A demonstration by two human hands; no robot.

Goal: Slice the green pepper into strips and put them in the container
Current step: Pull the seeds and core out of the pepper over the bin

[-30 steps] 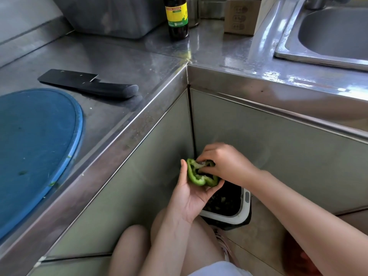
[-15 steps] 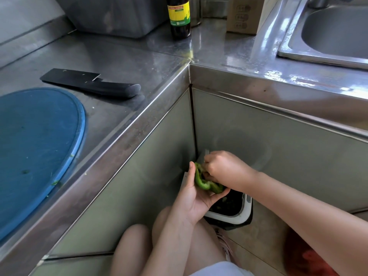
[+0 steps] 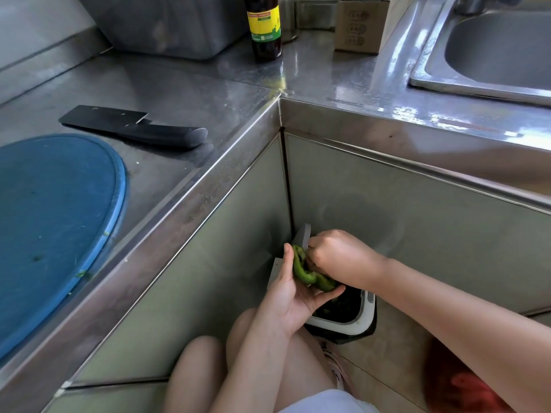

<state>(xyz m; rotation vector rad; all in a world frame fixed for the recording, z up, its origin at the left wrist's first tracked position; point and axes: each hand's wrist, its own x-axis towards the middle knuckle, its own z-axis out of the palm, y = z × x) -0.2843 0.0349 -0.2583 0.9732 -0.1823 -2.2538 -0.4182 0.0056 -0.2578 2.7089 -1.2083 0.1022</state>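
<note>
A green pepper half (image 3: 307, 272) lies cupped in my left hand (image 3: 290, 296), low down in the corner under the steel counter. My right hand (image 3: 340, 257) has its curled fingers dug into the pepper's hollow side; what they pinch is hidden. Both hands hover over a small white-rimmed bin (image 3: 354, 321) on the floor, with dark scraps inside. A black cleaver (image 3: 134, 129) lies flat on the counter above, beside a round blue cutting board (image 3: 53, 228).
A dark sauce bottle (image 3: 265, 28) and a cardboard box (image 3: 362, 23) stand at the counter's back. A steel sink (image 3: 492, 55) is at the upper right. My bare knees (image 3: 220, 359) are below the hands. Something red (image 3: 465, 386) sits on the floor at the right.
Both hands with the pepper have dropped lower and closer to the bin. The pepper has turned more edge-on, and my right fingers have gone deeper into it.
</note>
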